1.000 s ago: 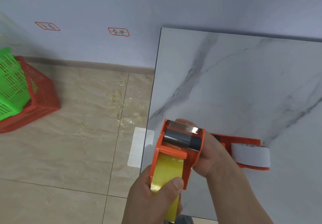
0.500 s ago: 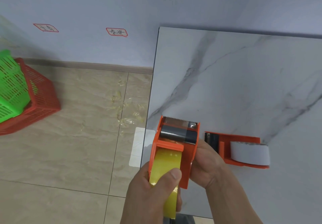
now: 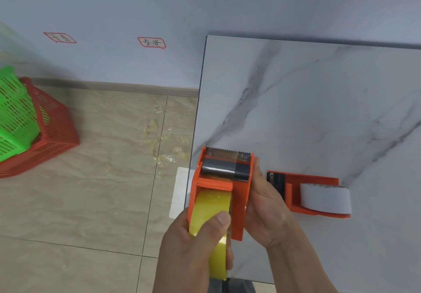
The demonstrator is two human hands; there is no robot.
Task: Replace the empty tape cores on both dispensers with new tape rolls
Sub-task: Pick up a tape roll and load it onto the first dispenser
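I hold an orange tape dispenser (image 3: 241, 204) upright over the near left corner of the marble table (image 3: 319, 115). A yellow tape roll (image 3: 211, 210) sits in it. My left hand (image 3: 193, 245) grips the roll, thumb pressed on its face. My right hand (image 3: 266, 208) grips the dispenser's right side, fingers curled round its wall. The serrated blade and black roller are at the dispenser's top. A second orange dispenser (image 3: 303, 192) lies on the table to the right, with a white tape roll (image 3: 325, 199) in it.
Left of the table is tiled floor with scraps of clear tape (image 3: 164, 142). A red basket (image 3: 52, 128) holding a green basket (image 3: 16, 112) stands at far left by the wall. A white sheet (image 3: 180, 192) lies on the floor at the table's edge.
My right hand has slid down from the dispenser's blade end to its right side wall. The dispenser and yellow roll stay about where they were.
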